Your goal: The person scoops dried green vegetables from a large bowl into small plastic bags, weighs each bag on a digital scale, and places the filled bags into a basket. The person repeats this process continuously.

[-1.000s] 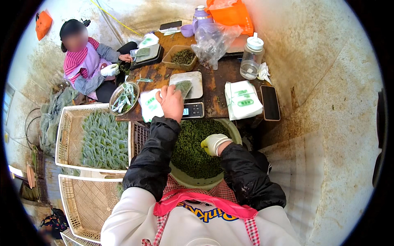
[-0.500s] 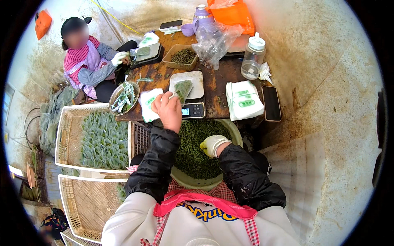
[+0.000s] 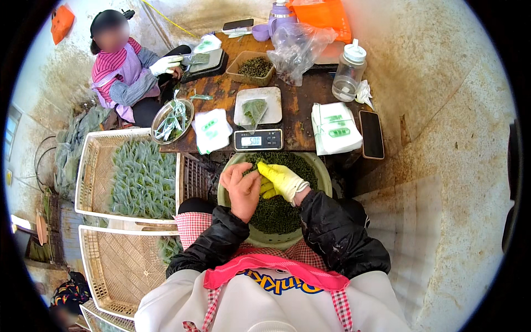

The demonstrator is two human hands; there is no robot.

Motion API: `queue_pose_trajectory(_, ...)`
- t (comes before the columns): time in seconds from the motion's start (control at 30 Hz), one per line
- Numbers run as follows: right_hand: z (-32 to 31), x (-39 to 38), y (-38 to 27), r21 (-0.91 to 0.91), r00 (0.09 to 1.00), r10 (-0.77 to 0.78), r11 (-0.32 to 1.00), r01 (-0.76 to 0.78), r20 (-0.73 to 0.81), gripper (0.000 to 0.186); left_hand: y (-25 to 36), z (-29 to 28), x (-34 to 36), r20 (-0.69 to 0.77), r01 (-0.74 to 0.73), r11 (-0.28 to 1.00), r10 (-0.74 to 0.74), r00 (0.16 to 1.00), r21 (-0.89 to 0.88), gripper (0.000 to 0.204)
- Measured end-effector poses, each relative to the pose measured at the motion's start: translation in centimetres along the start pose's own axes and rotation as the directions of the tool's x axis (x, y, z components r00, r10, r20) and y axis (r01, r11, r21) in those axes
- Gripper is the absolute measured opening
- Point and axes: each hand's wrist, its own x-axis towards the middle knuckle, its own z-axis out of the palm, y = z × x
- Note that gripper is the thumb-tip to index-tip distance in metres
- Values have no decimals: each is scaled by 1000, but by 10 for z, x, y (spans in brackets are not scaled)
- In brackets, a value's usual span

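Over a wide pale-green tub (image 3: 327, 185) of small dark-green leaves or buds, my two hands meet. My bare left hand (image 3: 242, 191) has its fingers bent towards the right hand's thumb. My right hand (image 3: 281, 181), in a yellow-and-white glove, is closed, with its thumb near the left fingertips. What either hand holds, if anything, is too small to make out. Beyond them, a clear plastic bag (image 3: 254, 112) partly filled with green leaves lies on the pan of a digital scale (image 3: 258, 140), touched by neither hand.
Stacks of printed white bags (image 3: 212, 130) lie left and right of the scale. A phone (image 3: 371, 134) and a clear bottle (image 3: 349, 71) are at the right. A steel bowl (image 3: 191, 114) holds ties. Plastic crates (image 3: 88, 182) at left hold filled bags. A co-worker (image 3: 124, 72) sits far left.
My left hand has let go of the bag on the scale and come back over the tub. My right hand has lifted from the leaves to meet it.
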Motion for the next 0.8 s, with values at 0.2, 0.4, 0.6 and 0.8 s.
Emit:
queue_pose_trajectory(0.2, -6, 0, 0, -102, 992, -102, 990, 94, -76, 25, -7, 0, -8, 37, 13, 997, -10, 999, -82, 22)
queue_pose_trajectory(0.4, -28, 16, 19, -775, 859, -511, 546, 319, -7, 27, -12, 5, 24, 335, 280, 864, -139, 932, -419, 27)
queue_pose_trajectory(0.6, -16, -4, -7, -959, 737, -674, 165, 232, 62, 19, -33, 19, 18, 518, 470, 785, -227, 825, -405, 15)
queue_pose_trajectory(0.8, -12, -5, -19, -992, 747, -665, -100, -77, 9, 9, -34, 19, 16, 610, 485, 808, -206, 765, -336, 11)
